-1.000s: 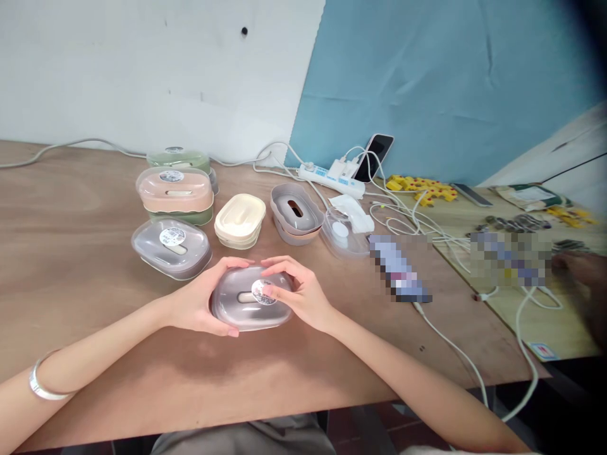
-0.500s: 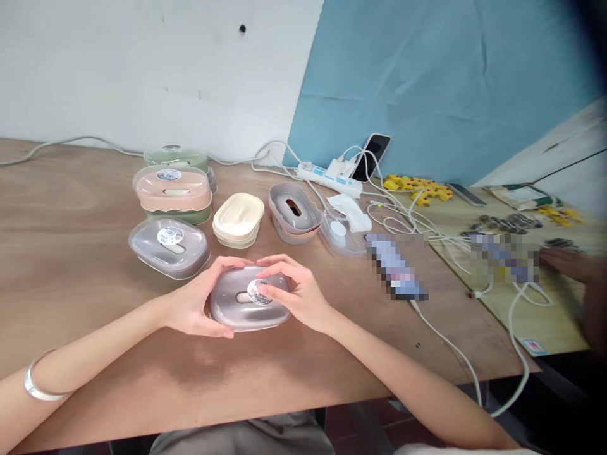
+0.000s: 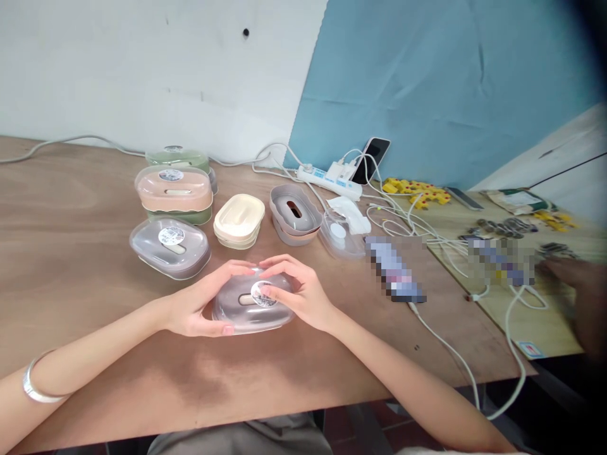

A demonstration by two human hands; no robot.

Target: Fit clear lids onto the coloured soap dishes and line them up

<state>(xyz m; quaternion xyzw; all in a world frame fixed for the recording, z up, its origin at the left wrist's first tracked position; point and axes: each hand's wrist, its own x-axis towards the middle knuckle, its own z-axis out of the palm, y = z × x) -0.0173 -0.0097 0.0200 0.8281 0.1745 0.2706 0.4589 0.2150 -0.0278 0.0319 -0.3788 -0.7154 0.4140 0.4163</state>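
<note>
Box: while it is being held, is occupying the table's near side.
Left hand: gripping its left end, fingers wide.
Right hand: holding its right end, fingers half-open.

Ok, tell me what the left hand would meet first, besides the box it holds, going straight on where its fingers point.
The left hand would likely meet the right hand first: their fingertips lie close together at the grey box's far edge. Whether they touch is unclear.
</note>
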